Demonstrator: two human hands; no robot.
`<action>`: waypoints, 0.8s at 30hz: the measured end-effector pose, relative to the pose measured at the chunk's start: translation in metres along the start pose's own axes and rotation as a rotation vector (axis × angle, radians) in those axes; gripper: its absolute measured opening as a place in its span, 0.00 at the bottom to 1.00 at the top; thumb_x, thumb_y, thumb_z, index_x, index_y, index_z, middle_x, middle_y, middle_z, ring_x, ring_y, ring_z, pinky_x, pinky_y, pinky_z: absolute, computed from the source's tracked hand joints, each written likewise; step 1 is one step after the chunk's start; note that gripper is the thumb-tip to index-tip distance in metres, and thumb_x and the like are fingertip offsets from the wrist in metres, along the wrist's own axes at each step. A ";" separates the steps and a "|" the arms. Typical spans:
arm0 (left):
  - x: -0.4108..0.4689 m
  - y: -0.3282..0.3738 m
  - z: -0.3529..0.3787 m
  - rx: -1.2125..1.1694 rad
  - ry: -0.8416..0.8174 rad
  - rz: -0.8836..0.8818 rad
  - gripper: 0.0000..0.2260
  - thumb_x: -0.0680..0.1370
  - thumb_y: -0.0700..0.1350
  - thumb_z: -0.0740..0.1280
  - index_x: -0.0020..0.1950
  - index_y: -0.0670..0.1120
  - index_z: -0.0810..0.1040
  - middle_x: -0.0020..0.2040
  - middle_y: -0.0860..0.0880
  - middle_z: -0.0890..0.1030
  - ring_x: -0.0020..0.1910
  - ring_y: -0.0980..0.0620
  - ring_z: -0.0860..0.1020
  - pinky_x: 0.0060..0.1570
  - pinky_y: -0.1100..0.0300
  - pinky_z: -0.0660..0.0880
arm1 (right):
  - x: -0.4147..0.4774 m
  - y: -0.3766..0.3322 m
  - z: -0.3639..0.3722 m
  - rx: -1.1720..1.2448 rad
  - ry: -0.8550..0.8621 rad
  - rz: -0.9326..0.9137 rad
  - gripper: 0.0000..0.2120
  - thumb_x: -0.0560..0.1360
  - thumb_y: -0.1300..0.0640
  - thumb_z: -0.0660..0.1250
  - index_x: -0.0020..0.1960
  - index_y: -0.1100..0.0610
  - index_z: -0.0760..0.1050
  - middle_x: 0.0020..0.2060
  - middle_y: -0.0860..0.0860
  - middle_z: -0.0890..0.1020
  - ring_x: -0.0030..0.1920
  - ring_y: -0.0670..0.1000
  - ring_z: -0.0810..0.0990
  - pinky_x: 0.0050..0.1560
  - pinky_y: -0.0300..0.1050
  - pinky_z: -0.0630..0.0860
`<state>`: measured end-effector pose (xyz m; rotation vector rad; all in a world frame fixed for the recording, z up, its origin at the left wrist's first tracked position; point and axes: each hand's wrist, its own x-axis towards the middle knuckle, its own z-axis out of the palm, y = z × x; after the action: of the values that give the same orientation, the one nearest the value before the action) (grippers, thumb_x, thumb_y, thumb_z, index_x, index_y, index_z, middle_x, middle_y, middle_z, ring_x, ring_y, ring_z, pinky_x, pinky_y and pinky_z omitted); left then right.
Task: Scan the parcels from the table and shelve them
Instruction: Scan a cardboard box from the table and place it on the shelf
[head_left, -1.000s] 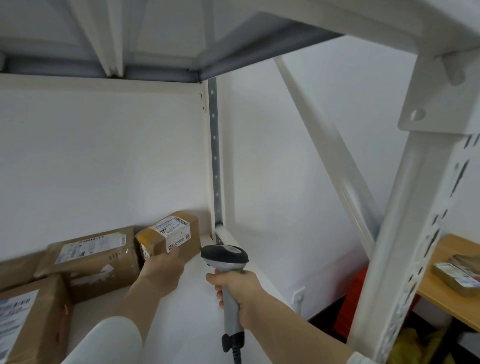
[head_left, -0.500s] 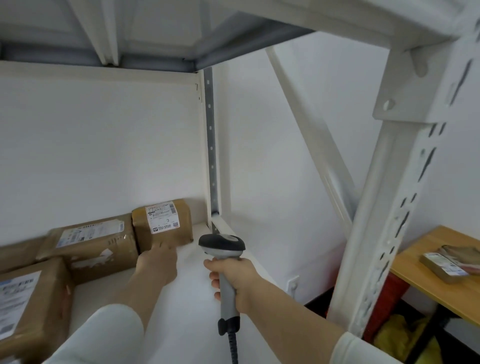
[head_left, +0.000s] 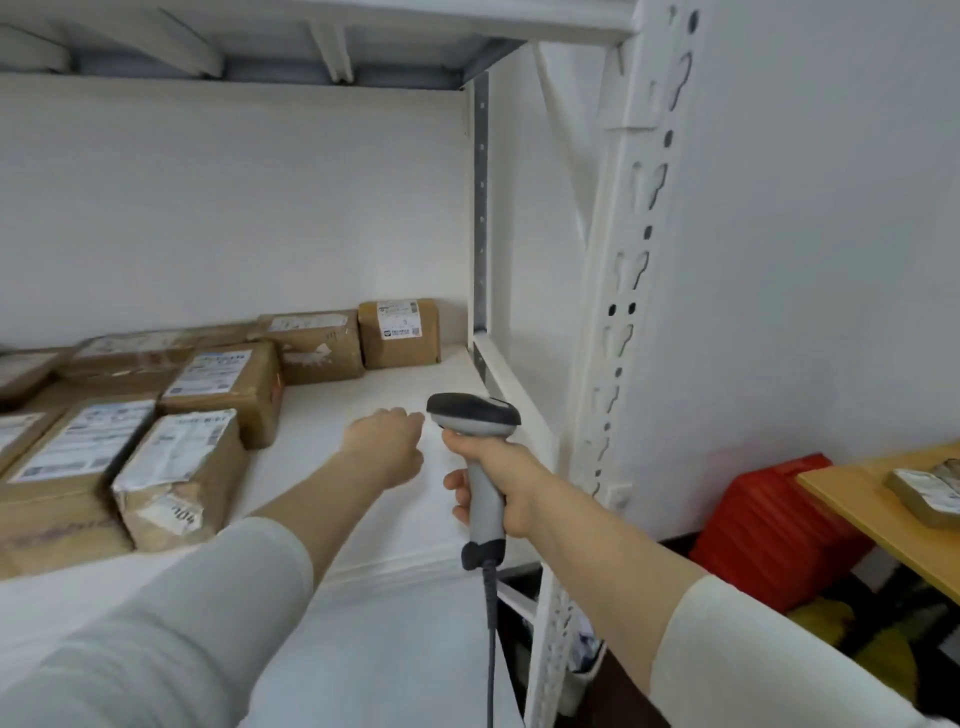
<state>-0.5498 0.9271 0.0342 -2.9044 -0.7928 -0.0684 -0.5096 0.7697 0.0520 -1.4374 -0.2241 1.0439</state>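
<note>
A small brown parcel (head_left: 399, 332) with a white label stands against the back wall at the right end of the white shelf (head_left: 405, 499). My left hand (head_left: 387, 447) hovers over the shelf well in front of it, holding nothing, fingers loosely curled. My right hand (head_left: 498, 478) grips the grey handle of a corded barcode scanner (head_left: 475, 415), its dark head pointing left over the shelf. On the wooden table (head_left: 883, 514) at the far right lie more parcels (head_left: 927, 491).
Several brown labelled parcels (head_left: 218, 384) fill the left and back of the shelf. A white perforated rack upright (head_left: 618, 322) stands just right of the scanner. A red crate (head_left: 769, 525) and yellow bags (head_left: 852, 644) sit on the floor under the table.
My left hand let go of the small parcel at the shelf's back right corner and drew back toward me. The view pulled back and shows more of the shelf.
</note>
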 end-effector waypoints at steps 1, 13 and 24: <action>-0.020 0.010 0.000 -0.010 0.012 -0.002 0.18 0.78 0.47 0.59 0.68 0.50 0.69 0.59 0.48 0.76 0.57 0.47 0.75 0.50 0.55 0.75 | -0.017 0.011 -0.007 0.007 -0.014 0.005 0.12 0.74 0.50 0.72 0.48 0.58 0.76 0.28 0.53 0.79 0.25 0.49 0.73 0.32 0.43 0.74; -0.190 0.246 -0.016 0.003 0.073 0.453 0.19 0.79 0.53 0.57 0.68 0.50 0.73 0.60 0.50 0.79 0.58 0.47 0.76 0.54 0.56 0.71 | -0.213 0.114 -0.201 0.190 0.219 0.012 0.10 0.75 0.53 0.70 0.46 0.59 0.74 0.24 0.53 0.75 0.20 0.47 0.70 0.27 0.39 0.71; -0.220 0.535 -0.045 -0.101 0.045 1.026 0.28 0.77 0.57 0.61 0.75 0.49 0.64 0.67 0.47 0.71 0.65 0.45 0.71 0.61 0.53 0.70 | -0.373 0.165 -0.413 0.505 0.775 -0.057 0.09 0.74 0.63 0.71 0.37 0.60 0.74 0.25 0.52 0.74 0.21 0.47 0.71 0.31 0.42 0.72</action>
<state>-0.4675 0.3540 0.0013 -2.9918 0.7602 -0.0661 -0.5090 0.1926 -0.0059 -1.2524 0.5225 0.3906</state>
